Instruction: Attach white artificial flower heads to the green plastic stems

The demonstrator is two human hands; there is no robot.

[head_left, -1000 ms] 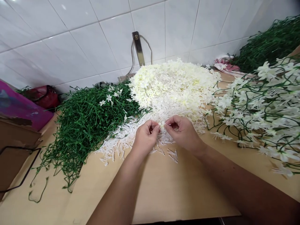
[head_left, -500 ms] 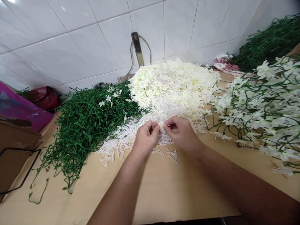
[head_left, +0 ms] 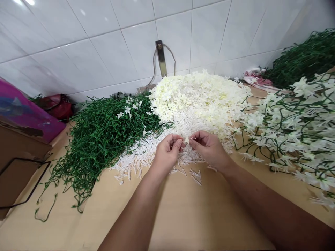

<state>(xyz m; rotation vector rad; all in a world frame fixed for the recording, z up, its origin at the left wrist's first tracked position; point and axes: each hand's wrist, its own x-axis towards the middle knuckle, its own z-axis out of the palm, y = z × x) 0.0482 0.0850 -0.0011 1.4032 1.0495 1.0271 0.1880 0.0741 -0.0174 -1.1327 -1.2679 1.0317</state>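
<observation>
My left hand [head_left: 169, 150] is closed in a pinch, its fingertips at a small cream-white artificial flower [head_left: 186, 140]. My right hand [head_left: 209, 148] faces it, thumb and forefinger pinched on a thin white stamen that meets the flower. Fingers partly cover both pieces. Beneath and behind the hands spreads a heap of thin white stamens [head_left: 146, 151]. Beyond it rises a large pile of loose cream-white flower heads [head_left: 201, 94].
Green plastic stems [head_left: 104, 132] are heaped at left. Flowers on green stems [head_left: 282, 129] lie at right, with more green stems [head_left: 306, 57] behind. A pink-and-white cloth [head_left: 259, 78], a cardboard box [head_left: 21, 153] and a tiled wall [head_left: 172, 31] surround the cardboard-covered surface [head_left: 183, 212].
The view has shifted, so the scene sits slightly right and lower. The flower between my fingertips has turned from face-on to side-on. Both hands keep their pinch.
</observation>
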